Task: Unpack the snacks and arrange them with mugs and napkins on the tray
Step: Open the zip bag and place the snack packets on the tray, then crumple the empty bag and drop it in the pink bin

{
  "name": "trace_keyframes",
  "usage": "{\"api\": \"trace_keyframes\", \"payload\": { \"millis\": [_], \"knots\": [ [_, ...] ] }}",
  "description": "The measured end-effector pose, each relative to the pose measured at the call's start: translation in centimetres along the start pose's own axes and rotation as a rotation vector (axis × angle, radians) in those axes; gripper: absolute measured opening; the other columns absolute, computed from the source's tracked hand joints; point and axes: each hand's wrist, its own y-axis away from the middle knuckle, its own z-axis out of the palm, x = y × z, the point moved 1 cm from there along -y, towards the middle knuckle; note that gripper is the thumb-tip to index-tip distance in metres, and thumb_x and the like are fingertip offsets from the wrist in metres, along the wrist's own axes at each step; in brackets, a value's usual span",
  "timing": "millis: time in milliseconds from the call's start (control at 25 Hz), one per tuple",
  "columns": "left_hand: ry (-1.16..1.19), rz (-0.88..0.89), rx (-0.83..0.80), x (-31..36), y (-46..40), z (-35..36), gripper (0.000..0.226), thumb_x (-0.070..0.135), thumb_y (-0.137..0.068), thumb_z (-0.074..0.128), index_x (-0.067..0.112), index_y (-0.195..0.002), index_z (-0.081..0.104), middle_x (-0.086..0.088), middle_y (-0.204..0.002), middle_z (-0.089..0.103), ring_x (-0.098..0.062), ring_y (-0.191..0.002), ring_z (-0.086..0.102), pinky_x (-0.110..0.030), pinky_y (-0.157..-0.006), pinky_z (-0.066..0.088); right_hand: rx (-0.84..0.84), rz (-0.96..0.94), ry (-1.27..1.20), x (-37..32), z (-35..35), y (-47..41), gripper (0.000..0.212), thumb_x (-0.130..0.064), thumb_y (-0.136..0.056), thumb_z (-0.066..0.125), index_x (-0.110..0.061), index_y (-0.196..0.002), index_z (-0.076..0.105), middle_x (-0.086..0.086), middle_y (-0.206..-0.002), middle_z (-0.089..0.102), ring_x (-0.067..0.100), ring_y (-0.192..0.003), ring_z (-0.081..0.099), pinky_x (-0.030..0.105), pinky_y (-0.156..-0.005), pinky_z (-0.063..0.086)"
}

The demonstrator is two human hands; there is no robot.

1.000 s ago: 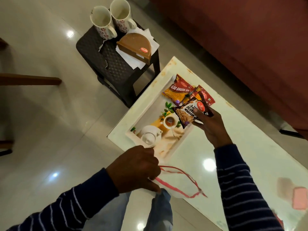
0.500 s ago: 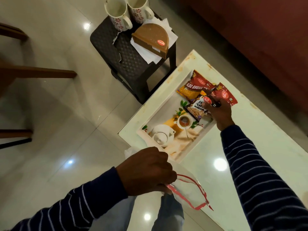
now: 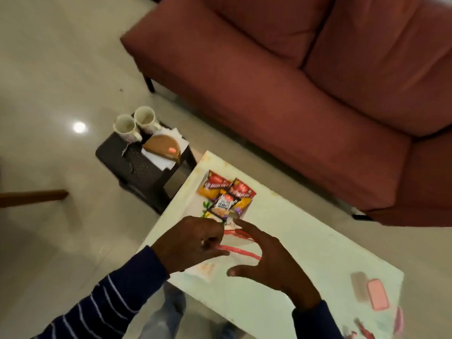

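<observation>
Left hand (image 3: 193, 243) pinches the clear bag's (image 3: 234, 250) red-trimmed edge; right hand (image 3: 266, 260) hovers beside it, fingers spread, holding nothing. Just past both, three snack packets (image 3: 226, 196) overlap in the tray (image 3: 189, 204) near the table's (image 3: 305, 260) far corner, with lots of bare tabletop to the right.

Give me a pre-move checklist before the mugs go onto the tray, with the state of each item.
1. Snack packets lying in the tray: ok, three there.
2. Two mugs upright on the dark stool: ok, not yet moved.
3. Napkins on the stool, under the brown holder: ok.
4. Left hand free: not ok, it pinches the plastic bag.
5. Right hand free: ok, fingers spread open above the bag.
6. Room left in the tray for the mugs: cannot tell, the hands hide its near end.
</observation>
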Motion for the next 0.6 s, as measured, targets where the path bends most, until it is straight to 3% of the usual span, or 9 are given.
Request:
{"api": "trace_keyframes", "payload": {
  "millis": [80,120,240,320,360,440,520,600],
  "knots": [
    [0.082,-0.036,0.099,3.8,-2.0,-2.3,0.03,0.048,-0.077,0.076,0.027,-0.085,0.055,0.012,-0.077,0.064,-0.006,-0.066,0.061,-0.018,-0.057,0.05,0.237,-0.072,0.078,-2.5,-1.9,1.9,0.042,-0.045,-0.088,0.071,-0.043,-0.128,0.06,-0.017,-0.114,0.071,0.005,-0.105,0.065,0.027,-0.09,0.051],
    [0.123,-0.071,0.165,5.7,-2.8,-3.5,0.034,0.054,-0.076,0.073,0.034,-0.096,0.054,0.015,-0.092,0.065,-0.004,-0.082,0.064,-0.022,-0.067,0.055,0.359,-0.085,0.06,-3.5,-3.4,2.9,0.024,-0.033,-0.093,0.066,-0.037,-0.117,0.069,-0.016,-0.103,0.074,0.005,-0.098,0.069,0.029,-0.085,0.053],
    [0.177,-0.156,0.612,9.7,-4.1,-6.3,0.078,0.053,-0.067,0.082,0.034,-0.131,0.043,0.011,-0.138,0.047,-0.008,-0.127,0.048,-0.024,-0.102,0.045,0.653,-0.046,0.005,-5.3,-9.1,5.9,0.015,-0.017,-0.094,0.064,-0.027,-0.099,0.074,-0.016,-0.086,0.076,0.004,-0.085,0.072,0.03,-0.077,0.055],
    [0.39,-0.431,0.881,12.4,-4.0,-7.1,0.094,0.07,-0.06,0.078,0.037,-0.138,0.037,0.002,-0.146,0.041,-0.014,-0.129,0.046,-0.029,-0.101,0.045,0.851,-0.069,0.043,-7.1,-13.2,8.9,0.012,-0.016,-0.094,0.063,-0.022,-0.097,0.073,-0.011,-0.082,0.076,0.012,-0.078,0.072,0.035,-0.069,0.056],
    [0.568,-0.593,0.909,13.8,-3.8,-6.9,0.105,0.084,-0.054,0.07,0.037,-0.141,0.036,0.0,-0.147,0.042,-0.016,-0.128,0.047,-0.032,-0.098,0.046,0.939,-0.103,0.073,-8.1,-15.1,10.4,0.01,-0.016,-0.094,0.061,-0.019,-0.095,0.071,-0.006,-0.079,0.075,0.018,-0.073,0.071,0.036,-0.063,0.054],
    [0.954,-0.735,0.733,15.8,-4.1,-4.8,0.122,0.095,-0.044,0.061,0.038,-0.147,0.029,-0.004,-0.155,0.036,-0.025,-0.135,0.043,-0.047,-0.104,0.044,1.086,-0.187,0.136,-10.2,-18.3,13.7,0.007,-0.016,-0.095,0.059,-0.016,-0.092,0.066,-0.002,-0.068,0.068,0.022,-0.061,0.064,0.034,-0.054,0.046],
    [1.111,-0.709,0.502,18.6,-5.3,-2.9,0.118,0.096,-0.047,0.056,0.047,-0.149,0.021,-0.003,-0.161,0.023,-0.033,-0.142,0.033,-0.063,-0.109,0.032,1.137,-0.267,0.105,-11.9,-20.9,16.5,0.008,-0.013,-0.095,0.059,-0.017,-0.092,0.064,-0.006,-0.064,0.063,0.014,-0.056,0.06,0.031,-0.053,0.043],
    [1.148,-0.597,0.424,21.5,-7.2,-2.0,0.112,0.093,-0.052,0.055,0.05,-0.149,0.018,-0.005,-0.16,0.026,-0.035,-0.14,0.037,-0.062,-0.105,0.037,1.054,-0.34,-0.072,-13.0,-22.7,18.9,0.016,-0.012,-0.097,0.056,-0.019,-0.083,0.061,-0.006,-0.064,0.062,0.008,-0.052,0.055,0.029,-0.052,0.043]
  ]
}}
